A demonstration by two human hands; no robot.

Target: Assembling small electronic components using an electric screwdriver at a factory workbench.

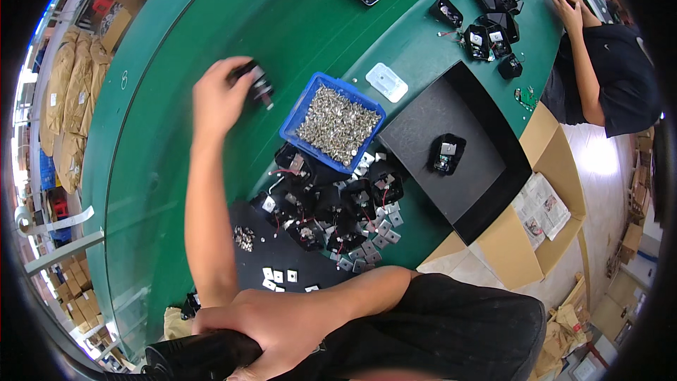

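Observation:
Over the far left of the green bench, my left hand [220,99] is closed on a small black housing [259,86] with metal and wire parts in it; the hand is slightly blurred. Low in the view, my right hand [282,328] wraps round a black cylindrical tool [201,354], whose working end I cannot make out. My right forearm crosses in front of my left one. To the right of my left hand sits a blue bin [300,107] full of small silvery screws. Several black housings [328,201] with wires lie heaped below it, beside square metal pieces [381,233].
A large black tray [416,134] holds one housing [448,154]. A clear plastic lid [386,82] lies beyond the bin. An open carton [522,240] stands at right. More housings [490,35] lie near a co-worker [606,77]. Small metal parts [244,238] rest on a dark mat.

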